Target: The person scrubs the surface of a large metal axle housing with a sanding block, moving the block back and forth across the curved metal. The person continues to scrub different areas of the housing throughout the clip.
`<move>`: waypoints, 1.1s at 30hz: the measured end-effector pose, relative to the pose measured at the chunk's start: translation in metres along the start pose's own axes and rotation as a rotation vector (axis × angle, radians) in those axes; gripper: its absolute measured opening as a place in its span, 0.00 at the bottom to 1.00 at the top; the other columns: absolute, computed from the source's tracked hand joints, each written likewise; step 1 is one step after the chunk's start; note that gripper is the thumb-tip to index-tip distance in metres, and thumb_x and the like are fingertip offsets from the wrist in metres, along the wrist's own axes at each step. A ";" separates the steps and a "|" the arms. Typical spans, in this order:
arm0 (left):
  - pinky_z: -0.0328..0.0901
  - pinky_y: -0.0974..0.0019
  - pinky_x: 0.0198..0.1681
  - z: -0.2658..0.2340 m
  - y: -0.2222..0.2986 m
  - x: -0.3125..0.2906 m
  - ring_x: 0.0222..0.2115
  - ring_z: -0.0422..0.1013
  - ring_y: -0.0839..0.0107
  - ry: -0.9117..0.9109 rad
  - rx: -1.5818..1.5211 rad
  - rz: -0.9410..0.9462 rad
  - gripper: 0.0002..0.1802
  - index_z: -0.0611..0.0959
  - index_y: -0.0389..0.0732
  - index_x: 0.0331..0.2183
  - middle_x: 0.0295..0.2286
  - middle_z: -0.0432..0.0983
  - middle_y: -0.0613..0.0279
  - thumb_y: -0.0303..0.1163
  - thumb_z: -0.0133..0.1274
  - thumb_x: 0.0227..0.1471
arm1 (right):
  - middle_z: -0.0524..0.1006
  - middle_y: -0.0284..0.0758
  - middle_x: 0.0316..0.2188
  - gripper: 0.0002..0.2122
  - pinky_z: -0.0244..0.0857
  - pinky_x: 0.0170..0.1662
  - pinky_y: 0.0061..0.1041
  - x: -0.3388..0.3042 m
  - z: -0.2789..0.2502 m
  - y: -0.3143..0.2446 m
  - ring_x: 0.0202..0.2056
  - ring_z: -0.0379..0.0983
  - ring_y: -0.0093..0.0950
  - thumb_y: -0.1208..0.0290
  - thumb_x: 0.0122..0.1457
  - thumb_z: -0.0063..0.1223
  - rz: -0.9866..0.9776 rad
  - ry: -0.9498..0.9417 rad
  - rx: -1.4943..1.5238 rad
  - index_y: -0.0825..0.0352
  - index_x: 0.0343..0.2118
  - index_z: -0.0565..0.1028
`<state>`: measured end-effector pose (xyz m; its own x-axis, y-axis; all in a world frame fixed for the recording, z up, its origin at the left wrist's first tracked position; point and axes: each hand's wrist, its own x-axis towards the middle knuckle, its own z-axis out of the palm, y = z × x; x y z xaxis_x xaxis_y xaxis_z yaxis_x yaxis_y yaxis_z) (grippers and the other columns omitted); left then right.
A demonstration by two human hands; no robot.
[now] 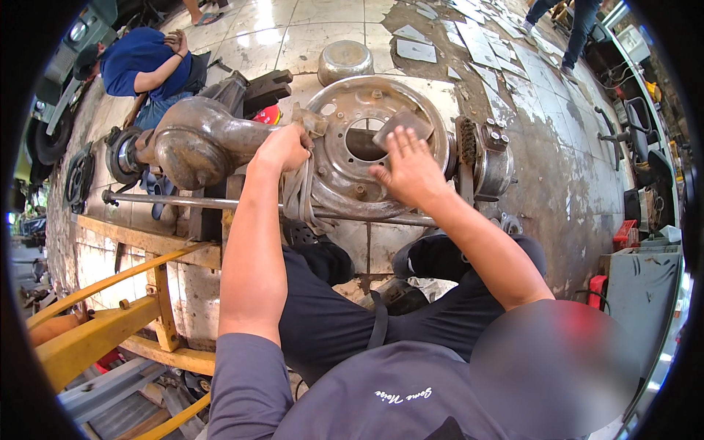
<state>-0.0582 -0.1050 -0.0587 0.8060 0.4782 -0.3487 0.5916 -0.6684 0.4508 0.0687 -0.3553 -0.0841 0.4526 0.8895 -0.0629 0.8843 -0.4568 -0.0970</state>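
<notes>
A round metal brake backing plate (pixel 334 172) with a large hole in its middle stands before me on the end of a rusty axle housing (pixel 198 139). My right hand (pixel 411 165) lies with outstretched fingers over a brown-grey sheet, seemingly sandpaper (pixel 402 126), pressing it against the plate right of the hole. At the plate's left edge, my left hand (pixel 286 149) is closed beside a metal bracket (pixel 314 123); its fingers hide what they grip. A strip of grey cloth (pixel 297 192) hangs just below that hand.
A long metal rod (pixel 169 199) runs across below the axle. A yellow frame (pixel 103 341) stands at lower left. A metal drum (pixel 345 61) sits beyond the plate, with a hub (pixel 495 158) on the right. A person in blue (pixel 150 66) crouches at far left; broken tiles (pixel 477 51) lie behind.
</notes>
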 end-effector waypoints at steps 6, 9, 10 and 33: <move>0.70 0.59 0.46 0.000 -0.002 0.003 0.41 0.78 0.57 -0.019 0.023 0.026 0.14 0.86 0.38 0.39 0.37 0.82 0.48 0.29 0.63 0.46 | 0.52 0.50 0.69 0.41 0.38 0.71 0.43 0.003 0.000 -0.001 0.70 0.43 0.44 0.37 0.66 0.26 0.012 0.021 0.025 0.74 0.66 0.55; 0.69 0.59 0.47 0.001 -0.001 0.001 0.41 0.78 0.56 0.002 0.002 0.007 0.14 0.86 0.39 0.39 0.37 0.82 0.48 0.29 0.62 0.46 | 0.51 0.50 0.69 0.41 0.38 0.71 0.43 -0.001 0.007 -0.007 0.71 0.43 0.43 0.36 0.66 0.25 0.009 -0.020 -0.007 0.74 0.66 0.55; 0.69 0.59 0.47 0.000 -0.002 0.001 0.42 0.78 0.57 0.001 0.005 0.004 0.14 0.86 0.39 0.39 0.37 0.82 0.48 0.29 0.62 0.46 | 0.51 0.50 0.69 0.41 0.38 0.71 0.42 -0.006 0.003 -0.015 0.71 0.43 0.43 0.36 0.66 0.25 -0.024 -0.059 -0.049 0.74 0.66 0.56; 0.70 0.58 0.49 0.004 -0.005 0.002 0.44 0.77 0.54 0.000 -0.029 -0.026 0.15 0.87 0.43 0.38 0.39 0.81 0.47 0.27 0.57 0.44 | 0.51 0.51 0.69 0.42 0.37 0.71 0.42 -0.009 -0.004 -0.001 0.71 0.42 0.45 0.36 0.66 0.27 0.099 -0.025 -0.025 0.74 0.67 0.52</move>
<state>-0.0592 -0.1030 -0.0644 0.7904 0.4951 -0.3607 0.6126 -0.6389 0.4653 0.0648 -0.3627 -0.0795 0.5351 0.8393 -0.0958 0.8381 -0.5417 -0.0642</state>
